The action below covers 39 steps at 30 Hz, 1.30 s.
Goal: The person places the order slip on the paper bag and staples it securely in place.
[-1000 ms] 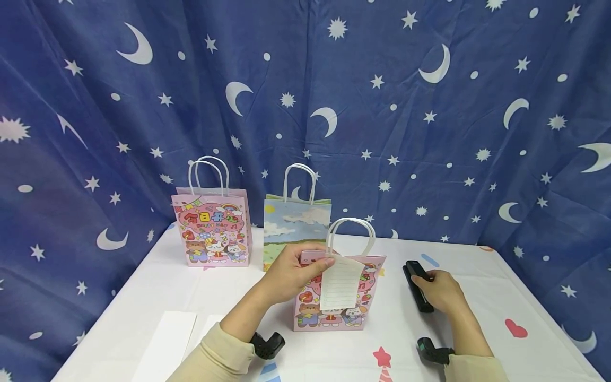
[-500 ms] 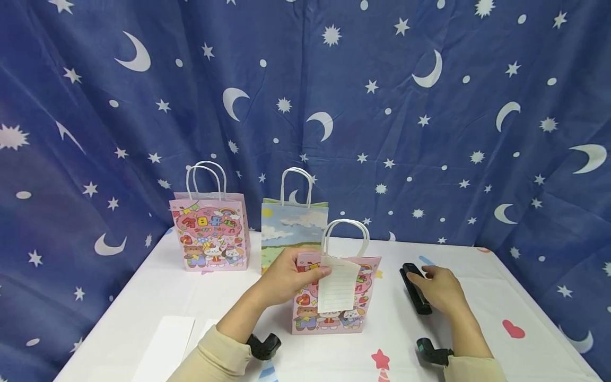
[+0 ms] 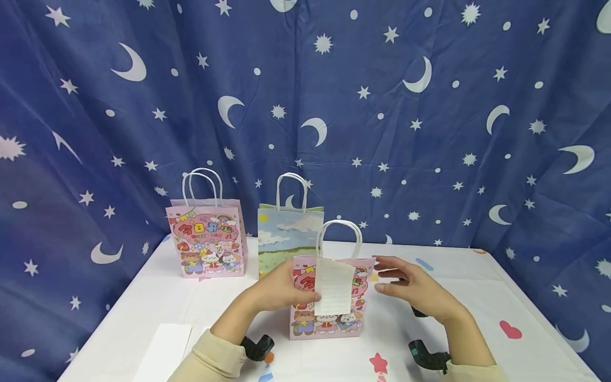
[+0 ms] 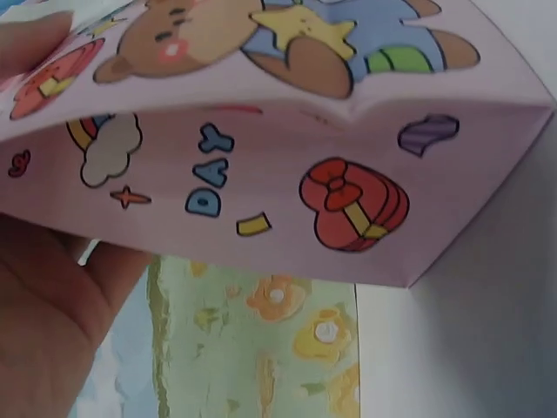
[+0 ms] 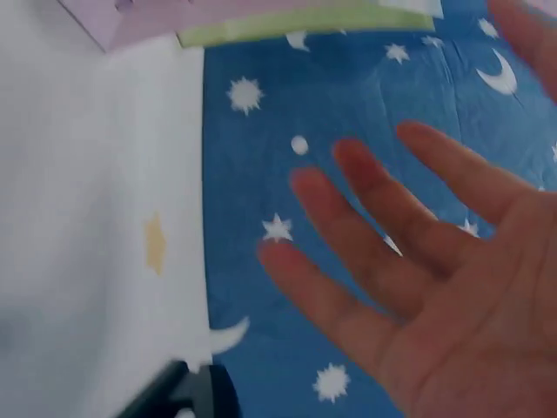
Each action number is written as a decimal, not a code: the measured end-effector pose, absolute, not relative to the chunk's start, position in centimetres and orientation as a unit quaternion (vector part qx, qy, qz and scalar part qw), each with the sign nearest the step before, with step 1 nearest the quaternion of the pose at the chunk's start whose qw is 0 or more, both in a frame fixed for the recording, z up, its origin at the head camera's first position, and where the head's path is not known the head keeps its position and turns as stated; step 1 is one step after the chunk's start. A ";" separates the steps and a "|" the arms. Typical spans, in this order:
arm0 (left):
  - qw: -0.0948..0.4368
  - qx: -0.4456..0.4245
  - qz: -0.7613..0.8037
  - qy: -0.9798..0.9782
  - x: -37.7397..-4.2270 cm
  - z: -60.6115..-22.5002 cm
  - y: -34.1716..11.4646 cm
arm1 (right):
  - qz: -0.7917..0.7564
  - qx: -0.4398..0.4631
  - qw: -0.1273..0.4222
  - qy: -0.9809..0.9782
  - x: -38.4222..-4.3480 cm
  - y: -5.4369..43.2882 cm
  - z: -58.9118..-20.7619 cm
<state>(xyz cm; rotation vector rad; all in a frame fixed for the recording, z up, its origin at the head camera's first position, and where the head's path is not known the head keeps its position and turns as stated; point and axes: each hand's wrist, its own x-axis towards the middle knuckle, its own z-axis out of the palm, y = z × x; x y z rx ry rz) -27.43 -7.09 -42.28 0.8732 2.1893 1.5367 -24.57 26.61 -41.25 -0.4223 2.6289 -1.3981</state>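
Your left hand [image 3: 279, 291] grips pink cartoon paper bag [image 3: 329, 318] with lined note [image 3: 335, 286], frame centre; right hand [image 3: 415, 289] open, empty, just right of it.

A table [image 3: 482, 297] under a white cloth printed with hearts and stars fills the lower half of the frame. Three paper gift bags stand on it: a pink bag [image 3: 206, 241] at left centre, a landscape bag [image 3: 281, 233] beside it, another pink bag [image 3: 329, 313] in front. White paper sheets [image 3: 164, 355] lie at lower left.

Two bags [image 3: 206, 241] [image 3: 286, 239] behind front bag [image 3: 329, 318]; paper sheet [image 3: 164, 353] front-left on table [image 3: 477, 297].
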 end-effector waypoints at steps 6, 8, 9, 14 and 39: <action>0.178 0.322 0.514 0.775 -27.6 -42.7 -7.7 | -0.454 -0.178 0.144 0.861 -24.5 24.2 -42.5; 0.187 0.325 0.503 0.779 -27.6 -42.7 -7.9 | -0.447 -0.177 0.156 0.863 -24.6 23.7 -42.9; 0.190 0.327 0.499 0.780 -27.7 -42.8 -8.0 | -0.446 -0.177 0.161 0.862 -24.6 23.5 -43.1; 0.219 0.337 0.495 0.770 -28.0 -43.0 -8.1 | -0.453 -0.197 0.170 0.852 -24.7 23.0 -43.7; 0.162 0.310 0.420 0.837 -28.7 -43.1 -9.1 | -0.488 -0.193 0.162 0.836 -24.8 24.0 -43.5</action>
